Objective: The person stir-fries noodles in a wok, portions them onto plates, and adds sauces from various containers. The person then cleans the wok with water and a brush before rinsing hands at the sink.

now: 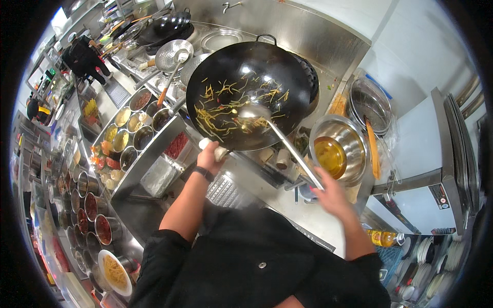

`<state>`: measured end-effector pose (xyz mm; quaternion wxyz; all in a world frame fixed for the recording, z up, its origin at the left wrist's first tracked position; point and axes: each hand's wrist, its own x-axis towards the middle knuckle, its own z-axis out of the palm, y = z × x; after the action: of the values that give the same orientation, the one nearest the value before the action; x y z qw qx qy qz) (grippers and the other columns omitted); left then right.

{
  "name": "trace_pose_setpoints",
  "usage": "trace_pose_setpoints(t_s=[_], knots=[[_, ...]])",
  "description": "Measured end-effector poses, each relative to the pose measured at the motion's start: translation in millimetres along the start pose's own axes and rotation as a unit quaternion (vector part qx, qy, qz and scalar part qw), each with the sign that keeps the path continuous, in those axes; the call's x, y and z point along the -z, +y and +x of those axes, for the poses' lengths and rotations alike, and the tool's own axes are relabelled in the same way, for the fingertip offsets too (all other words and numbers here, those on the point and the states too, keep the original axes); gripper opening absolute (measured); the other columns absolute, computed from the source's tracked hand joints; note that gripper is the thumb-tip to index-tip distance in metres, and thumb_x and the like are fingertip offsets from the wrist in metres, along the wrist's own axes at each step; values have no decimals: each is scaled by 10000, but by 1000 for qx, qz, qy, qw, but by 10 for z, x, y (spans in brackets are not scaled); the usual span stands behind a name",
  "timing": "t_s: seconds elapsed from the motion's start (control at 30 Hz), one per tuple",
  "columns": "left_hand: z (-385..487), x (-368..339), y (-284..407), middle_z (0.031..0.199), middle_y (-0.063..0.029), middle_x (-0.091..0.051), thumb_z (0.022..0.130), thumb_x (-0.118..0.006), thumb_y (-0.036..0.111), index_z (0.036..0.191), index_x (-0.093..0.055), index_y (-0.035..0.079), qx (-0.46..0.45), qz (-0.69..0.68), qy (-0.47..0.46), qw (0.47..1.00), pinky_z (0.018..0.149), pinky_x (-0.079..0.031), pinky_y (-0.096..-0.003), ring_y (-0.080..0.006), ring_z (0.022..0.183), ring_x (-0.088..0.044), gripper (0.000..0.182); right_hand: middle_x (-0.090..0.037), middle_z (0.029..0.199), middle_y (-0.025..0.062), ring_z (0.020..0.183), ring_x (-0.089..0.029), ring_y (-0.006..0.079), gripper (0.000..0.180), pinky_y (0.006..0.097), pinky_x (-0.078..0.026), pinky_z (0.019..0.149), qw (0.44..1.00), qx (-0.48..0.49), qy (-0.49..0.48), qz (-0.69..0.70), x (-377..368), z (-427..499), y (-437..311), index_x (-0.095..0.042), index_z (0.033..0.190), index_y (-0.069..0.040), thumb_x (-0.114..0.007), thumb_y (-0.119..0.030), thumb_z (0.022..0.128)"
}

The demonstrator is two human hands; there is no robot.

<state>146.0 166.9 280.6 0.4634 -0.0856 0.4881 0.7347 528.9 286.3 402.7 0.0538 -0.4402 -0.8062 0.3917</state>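
A large black wok fills the space ahead of me, over the stove. My left hand grips its near handle, which is wrapped in pale cloth. In my right hand is the long handle of a metal ladle. The ladle's bowl rests low inside the wok, among thin yellowish shreds of food and some small pale and red pieces. These shreds lie scattered across the wok's bottom and near-left wall. What lies under the ladle bowl is hidden.
Right of the wok stands a steel bowl of yellow oil, beside a wire-mesh strainer basket. Seasoning containers sit to the left, with a perforated skimmer beyond them. A plate of noodles is at lower left. People stand farther back.
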Motion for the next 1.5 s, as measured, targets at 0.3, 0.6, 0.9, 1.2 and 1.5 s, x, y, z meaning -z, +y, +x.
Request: trace_pose_setpoints(t_s=[0.3,0.6,0.9,1.2,1.5], knots=[[73,28,-76,883,-76,-647,890,-631,198,1040,-542,77,-40,39,9,998,534,-524,-325,-221,719,-663,213,-667,1058,212,951,-655,356,582,431,-517,846,964,89,-16,-249,897,194,-497,-553,1399,-229,-651,-71,848],[296,219,-213,838,-67,-615,882,-610,165,1011,-528,64,-114,25,-33,993,516,-515,-342,-205,692,-642,183,-580,808,54,567,-536,116,632,267,-463,459,986,-38,-32,160,162,1356,-733,-327,1526,-81,-540,7,937],[379,309,-220,923,-42,-592,872,-630,124,1030,-576,42,-129,50,-39,990,715,-523,-341,-160,813,-592,186,-586,737,70,534,-536,129,722,275,-453,436,932,-86,-161,312,-980,1142,-934,-233,1544,-16,-562,25,903],[356,249,-92,811,-26,-584,893,-638,87,948,-529,49,-126,81,-60,987,598,-528,-315,-155,695,-614,128,-625,832,93,520,-544,130,723,308,-473,451,992,0,69,103,-887,2154,-1023,-234,1568,-116,-547,-26,922],[413,367,-59,917,-48,-644,900,-609,113,1021,-603,22,-107,127,-95,982,653,-529,-308,-146,776,-625,152,-661,1185,219,980,-676,232,648,326,-535,871,988,-4,-83,131,-834,1306,-1282,-390,1467,28,-611,-1,858]])
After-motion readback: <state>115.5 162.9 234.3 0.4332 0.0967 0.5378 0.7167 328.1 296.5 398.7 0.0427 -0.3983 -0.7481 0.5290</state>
